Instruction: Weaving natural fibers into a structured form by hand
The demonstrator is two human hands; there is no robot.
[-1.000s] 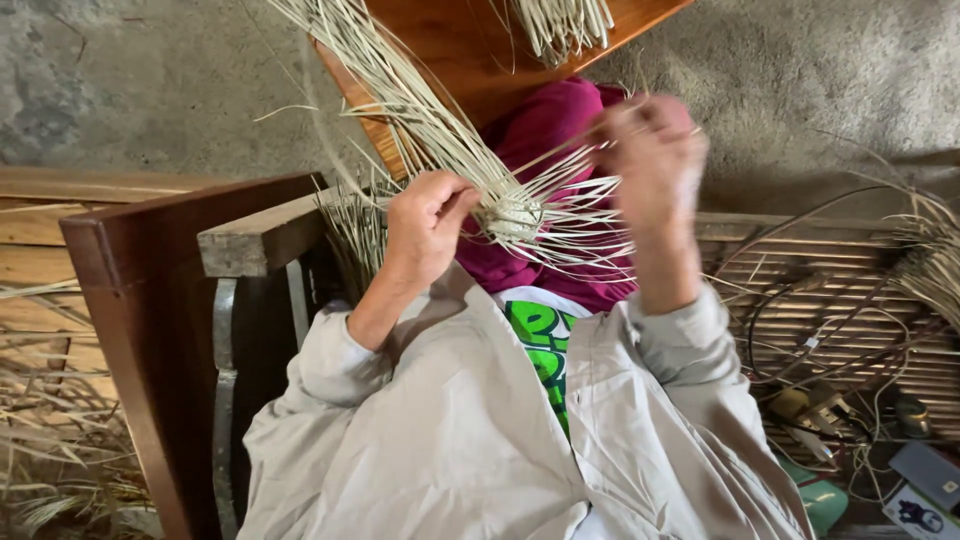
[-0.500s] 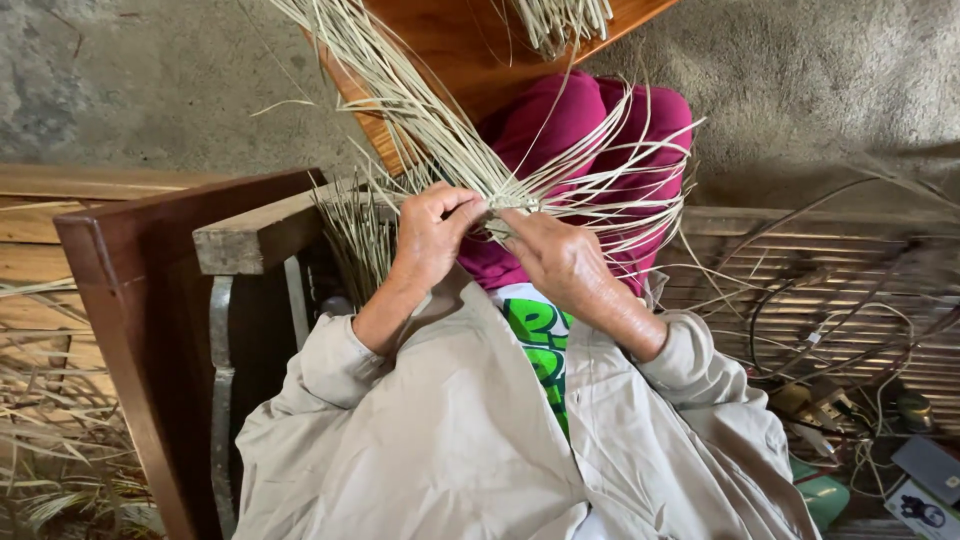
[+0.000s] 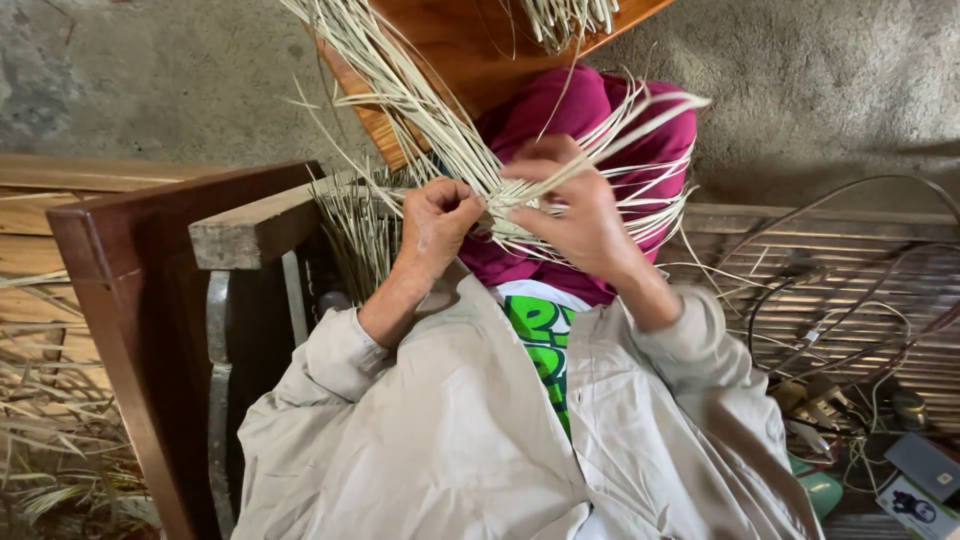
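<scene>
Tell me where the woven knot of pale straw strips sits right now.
In the head view it sits just above centre, the woven knot pinched between the left hand and right hand, over the magenta trousers.

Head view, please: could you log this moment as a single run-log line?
left hand grip: pinching woven knot of pale straw strips | right hand grip: on one strip beside knot | loose strips fan over magenta trousers | wooden chair arm at left
</scene>
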